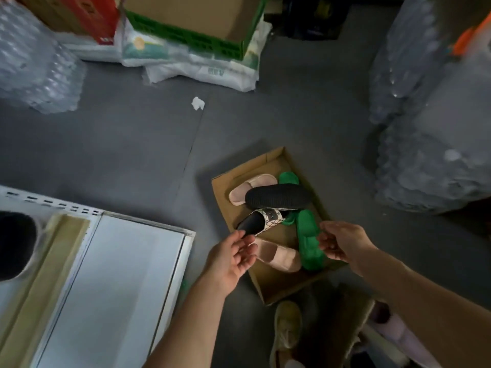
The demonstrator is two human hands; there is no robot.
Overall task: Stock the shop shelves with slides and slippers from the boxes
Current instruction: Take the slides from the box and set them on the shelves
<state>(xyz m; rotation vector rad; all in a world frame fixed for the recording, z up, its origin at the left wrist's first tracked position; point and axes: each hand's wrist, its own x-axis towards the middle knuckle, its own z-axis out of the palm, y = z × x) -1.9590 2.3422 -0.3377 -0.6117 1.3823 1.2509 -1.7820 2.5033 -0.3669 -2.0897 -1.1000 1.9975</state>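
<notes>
We see our left hand (233, 257) above the near left edge of the box (273, 285), palm up, fingers relaxed and spread, just beside the black slide (251, 224); contact we cannot tell. Our right hand (342, 241) hangs loosely open over the green slides (308, 235), holding nothing. The white shelf (111, 274) lies to the left.
</notes>
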